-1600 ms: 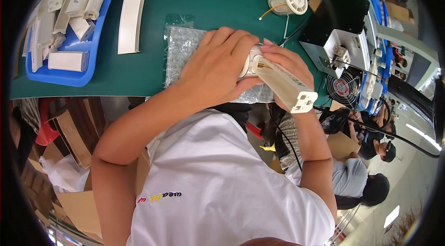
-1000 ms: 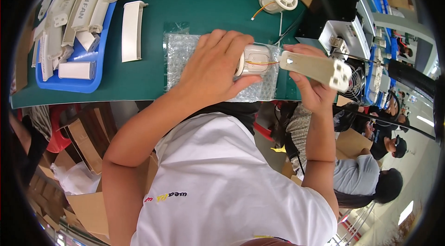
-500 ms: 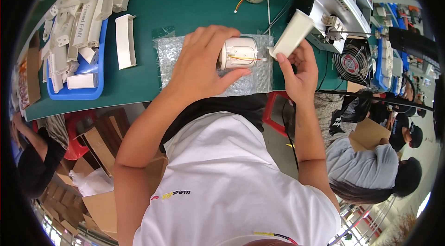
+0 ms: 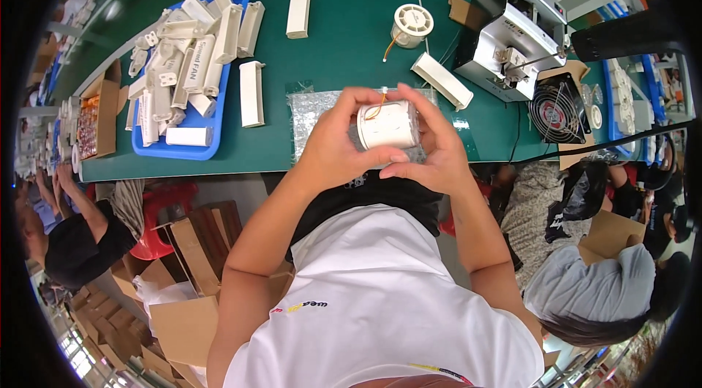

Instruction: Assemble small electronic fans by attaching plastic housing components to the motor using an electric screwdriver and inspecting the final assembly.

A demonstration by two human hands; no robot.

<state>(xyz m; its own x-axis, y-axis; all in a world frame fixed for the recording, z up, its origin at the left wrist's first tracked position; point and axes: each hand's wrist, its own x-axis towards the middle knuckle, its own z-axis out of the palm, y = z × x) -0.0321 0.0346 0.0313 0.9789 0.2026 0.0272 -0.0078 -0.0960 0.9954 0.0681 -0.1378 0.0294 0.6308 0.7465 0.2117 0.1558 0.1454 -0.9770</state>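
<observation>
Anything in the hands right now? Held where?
Yes: a white cylindrical unit, held between both hands: left hand around its left end, right hand around its right.

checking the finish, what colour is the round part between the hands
The round part is mostly white, clearest in the head view.

Both hands (image 4: 330, 143) (image 4: 444, 154) cupped close together

Smooth white plastic housing (image 4: 389, 127), glossy blue plastic tray (image 4: 178, 153), matt cardboard box (image 4: 186, 329)
</observation>
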